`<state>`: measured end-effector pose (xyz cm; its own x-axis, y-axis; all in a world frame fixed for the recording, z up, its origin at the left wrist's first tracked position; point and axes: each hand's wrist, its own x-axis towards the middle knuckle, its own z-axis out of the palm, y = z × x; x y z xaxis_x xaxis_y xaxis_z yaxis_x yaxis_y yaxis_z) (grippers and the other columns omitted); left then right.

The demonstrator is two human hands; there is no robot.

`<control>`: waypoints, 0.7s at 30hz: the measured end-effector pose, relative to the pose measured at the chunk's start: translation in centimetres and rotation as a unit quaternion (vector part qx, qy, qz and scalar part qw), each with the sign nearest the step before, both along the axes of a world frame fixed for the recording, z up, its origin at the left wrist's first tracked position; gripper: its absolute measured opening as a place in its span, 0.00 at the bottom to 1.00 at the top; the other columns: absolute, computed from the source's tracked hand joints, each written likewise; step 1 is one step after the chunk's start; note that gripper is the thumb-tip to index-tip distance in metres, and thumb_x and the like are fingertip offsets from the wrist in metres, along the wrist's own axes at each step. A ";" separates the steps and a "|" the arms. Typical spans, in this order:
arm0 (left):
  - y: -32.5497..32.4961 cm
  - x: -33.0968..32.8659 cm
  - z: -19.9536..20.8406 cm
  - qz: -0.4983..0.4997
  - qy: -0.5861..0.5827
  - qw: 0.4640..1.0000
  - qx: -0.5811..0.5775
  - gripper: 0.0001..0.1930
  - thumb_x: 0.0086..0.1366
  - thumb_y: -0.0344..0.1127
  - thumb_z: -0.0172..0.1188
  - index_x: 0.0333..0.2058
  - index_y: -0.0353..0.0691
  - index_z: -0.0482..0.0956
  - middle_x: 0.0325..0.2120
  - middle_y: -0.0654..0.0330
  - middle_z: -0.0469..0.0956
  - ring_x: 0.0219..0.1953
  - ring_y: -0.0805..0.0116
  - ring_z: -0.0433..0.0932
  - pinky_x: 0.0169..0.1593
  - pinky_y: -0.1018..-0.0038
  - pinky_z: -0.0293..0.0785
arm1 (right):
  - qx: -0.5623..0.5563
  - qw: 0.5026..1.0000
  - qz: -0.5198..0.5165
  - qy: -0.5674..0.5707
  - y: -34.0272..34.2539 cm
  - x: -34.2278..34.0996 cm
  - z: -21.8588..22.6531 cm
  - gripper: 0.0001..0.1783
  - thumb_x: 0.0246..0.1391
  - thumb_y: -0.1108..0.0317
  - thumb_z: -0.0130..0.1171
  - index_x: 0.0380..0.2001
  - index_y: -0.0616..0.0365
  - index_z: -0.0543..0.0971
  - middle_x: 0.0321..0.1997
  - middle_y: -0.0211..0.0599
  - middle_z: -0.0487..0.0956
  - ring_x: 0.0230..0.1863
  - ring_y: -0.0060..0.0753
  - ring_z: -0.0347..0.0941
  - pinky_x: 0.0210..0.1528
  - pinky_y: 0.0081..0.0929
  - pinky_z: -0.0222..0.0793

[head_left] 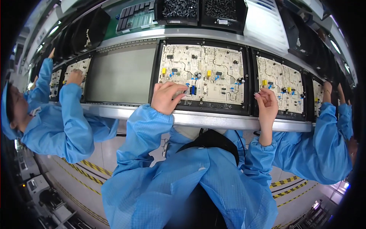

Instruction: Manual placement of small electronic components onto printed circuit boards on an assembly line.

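A pale circuit board (225,97) sits in a black frame (156,68) in front of me, with yellow, blue and black parts standing on it. At its lower left edge my left hand (164,98) has thumb and forefinger brought together beside a blue block-shaped component (193,90). Whatever lies between those fingertips is too small to make out. My right hand (268,105) hovers at the frame's right side, by the neighbouring circuit board (282,101). Its fingers are curled in toward the thumb, and anything in them is hidden.
Beyond the rail stand two black bins (177,9) (225,10) of small black parts and a clear tray (139,19). A grey panel (118,74) lies left of my board. People in blue work at either side; one hand (75,77) is over a board at left.
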<state>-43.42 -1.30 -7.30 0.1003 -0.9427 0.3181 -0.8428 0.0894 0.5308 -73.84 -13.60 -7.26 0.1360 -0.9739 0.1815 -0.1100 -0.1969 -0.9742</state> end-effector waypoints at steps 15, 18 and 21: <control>0.0 -1.2 0.6 -0.011 -0.130 0.989 -0.068 0.12 0.46 0.31 0.63 0.33 0.48 0.77 0.27 0.69 0.75 0.33 0.73 0.73 0.38 0.75 0.60 | -0.139 0.979 0.078 0.125 -2.6 2.3 5.2 0.13 0.46 0.84 0.54 0.38 0.64 0.72 0.37 0.34 0.73 0.39 0.22 0.70 0.41 0.15 0.66; 0.1 -1.3 0.5 -0.008 -0.129 0.989 -0.076 0.12 0.46 0.30 0.62 0.33 0.47 0.78 0.27 0.69 0.75 0.32 0.73 0.73 0.38 0.76 0.60 | -0.146 0.976 0.082 0.140 -3.1 2.9 5.7 0.13 0.46 0.83 0.54 0.38 0.64 0.73 0.37 0.34 0.73 0.38 0.22 0.70 0.41 0.15 0.66; 0.0 -1.2 0.6 -0.009 -0.123 0.990 -0.072 0.12 0.46 0.30 0.62 0.33 0.47 0.78 0.27 0.69 0.75 0.32 0.73 0.73 0.38 0.76 0.60 | -0.158 0.972 0.095 0.149 -3.4 3.6 6.1 0.12 0.46 0.83 0.55 0.37 0.64 0.73 0.36 0.34 0.73 0.38 0.22 0.70 0.41 0.15 0.67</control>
<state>-44.65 -1.34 -6.67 -0.0122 -0.8871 0.4615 -0.9423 0.1646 0.2914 -70.24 -17.05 -1.15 0.4000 -0.8285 0.3919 -0.3099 -0.5246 -0.7929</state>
